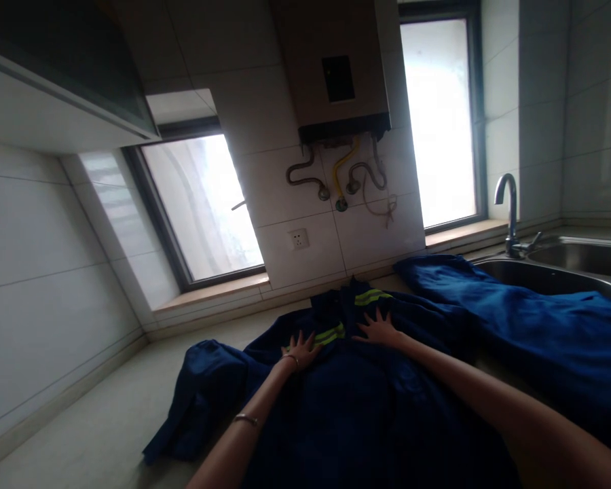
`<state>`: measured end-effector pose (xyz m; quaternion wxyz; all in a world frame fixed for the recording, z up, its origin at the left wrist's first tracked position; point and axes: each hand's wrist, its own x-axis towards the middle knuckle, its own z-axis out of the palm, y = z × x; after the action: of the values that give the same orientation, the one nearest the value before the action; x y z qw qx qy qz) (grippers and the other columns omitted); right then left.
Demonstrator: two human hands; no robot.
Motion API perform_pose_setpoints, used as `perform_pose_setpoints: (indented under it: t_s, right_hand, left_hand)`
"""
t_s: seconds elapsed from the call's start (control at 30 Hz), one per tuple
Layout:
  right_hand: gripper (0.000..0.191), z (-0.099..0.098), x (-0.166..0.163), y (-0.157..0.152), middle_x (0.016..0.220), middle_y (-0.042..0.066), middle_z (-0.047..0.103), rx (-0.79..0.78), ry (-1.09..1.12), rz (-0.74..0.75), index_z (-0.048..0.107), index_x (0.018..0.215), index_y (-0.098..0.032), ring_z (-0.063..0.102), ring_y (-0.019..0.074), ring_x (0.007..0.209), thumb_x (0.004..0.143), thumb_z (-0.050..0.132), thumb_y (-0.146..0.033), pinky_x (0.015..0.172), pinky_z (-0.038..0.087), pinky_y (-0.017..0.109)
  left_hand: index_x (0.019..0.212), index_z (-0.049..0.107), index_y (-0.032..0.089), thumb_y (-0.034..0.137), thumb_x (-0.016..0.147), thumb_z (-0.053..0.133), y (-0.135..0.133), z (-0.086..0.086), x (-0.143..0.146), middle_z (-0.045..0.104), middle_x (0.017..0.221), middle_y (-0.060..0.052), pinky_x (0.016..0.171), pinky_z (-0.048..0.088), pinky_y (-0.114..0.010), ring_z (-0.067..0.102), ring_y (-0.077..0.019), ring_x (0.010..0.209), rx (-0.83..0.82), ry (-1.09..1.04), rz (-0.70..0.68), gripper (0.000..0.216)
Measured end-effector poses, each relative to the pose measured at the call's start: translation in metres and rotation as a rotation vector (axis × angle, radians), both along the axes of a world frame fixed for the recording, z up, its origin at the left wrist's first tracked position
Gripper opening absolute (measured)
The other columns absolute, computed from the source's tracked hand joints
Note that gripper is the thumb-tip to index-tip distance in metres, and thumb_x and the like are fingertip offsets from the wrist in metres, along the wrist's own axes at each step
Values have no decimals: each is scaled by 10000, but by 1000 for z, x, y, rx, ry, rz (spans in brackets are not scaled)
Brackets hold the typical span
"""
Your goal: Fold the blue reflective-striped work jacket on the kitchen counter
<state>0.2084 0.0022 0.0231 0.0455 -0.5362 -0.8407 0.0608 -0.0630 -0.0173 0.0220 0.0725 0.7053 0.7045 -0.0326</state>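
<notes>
A: Hands?
B: Left hand (302, 351) and right hand (378, 331) both flat, fingers spread wide, palms pressing the blue jacket (356, 401), holding nothing. Arms stretched forward.
A: Jacket where?
B: Spread on the countertop (106, 421), near the wall. Sink (550, 275) at right, partly covered by another blue garment (529, 319). Bare counter left.
</notes>
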Motion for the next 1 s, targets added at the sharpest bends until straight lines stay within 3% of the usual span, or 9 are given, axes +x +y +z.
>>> perform_pose_setpoints:
  t_s: [0.2, 0.43, 0.6, 0.73, 0.83, 0.9, 1.0]
  right_hand:
    - [700, -9, -7, 29, 1463, 91, 276, 91, 51, -79, 434, 1341, -331, 39, 514, 1290, 819, 182, -722, 885, -37, 745]
    - [634, -10, -24, 47, 1458, 86, 284, 95, 41, -191, 440, 1337, -331, 49, 496, 1293, 857, 188, -659, 894, -24, 727]
    - [559, -7, -29, 49, 1427, 88, 346, 121, 43, -232, 487, 1301, -315, 90, 472, 1299, 889, 225, -588, 903, 8, 723]
    - [447, 0, -26, 39, 1270, 105, 528, 185, 95, -220, 528, 1255, -253, 256, 401, 1273, 925, 287, -433, 945, 111, 678]
    - [368, 14, -20, 23, 1132, 107, 613, 201, 68, -117, 546, 1218, -225, 479, 306, 1130, 912, 359, -308, 956, 276, 549]
    - [339, 27, -11, 7, 1078, 113, 630, 204, 29, -48, 572, 1173, -204, 560, 263, 1030, 898, 378, -244, 875, 392, 415]
    - [316, 52, 20, -24, 1002, 117, 647, 287, 21, -68, 611, 1074, -186, 618, 239, 912, 895, 350, -193, 735, 441, 311]
  left_hand:
    - [1434, 174, 337, 736, 778, 167, 28, 5, -11, 79, 1521, -75, 1000, 124, -669, 60, -404, 1357, 45, 15, -23, 768]
    - [1413, 259, 345, 738, 779, 226, 72, -6, -19, 159, 1512, -53, 1030, 142, -626, 118, -384, 1357, 125, -21, -55, 747]
    - [1337, 408, 371, 740, 746, 363, 89, -17, -30, 273, 1478, -23, 1043, 152, -599, 194, -371, 1343, 234, -120, -41, 699]
    - [1218, 568, 310, 573, 769, 516, 94, -23, -39, 453, 1374, -42, 1045, 263, -492, 341, -329, 1290, 351, -249, -49, 522]
    - [1112, 654, 253, 345, 808, 524, 97, -23, -46, 577, 1249, -39, 982, 382, -334, 502, -251, 1172, 365, -323, -47, 343]
    - [1076, 675, 226, 265, 813, 504, 97, -21, -49, 628, 1174, -32, 936, 419, -273, 560, -214, 1100, 371, -339, -38, 316]
    - [1063, 681, 209, 231, 809, 501, 97, -21, -52, 653, 1127, -27, 907, 438, -243, 583, -193, 1063, 381, -353, -18, 312]
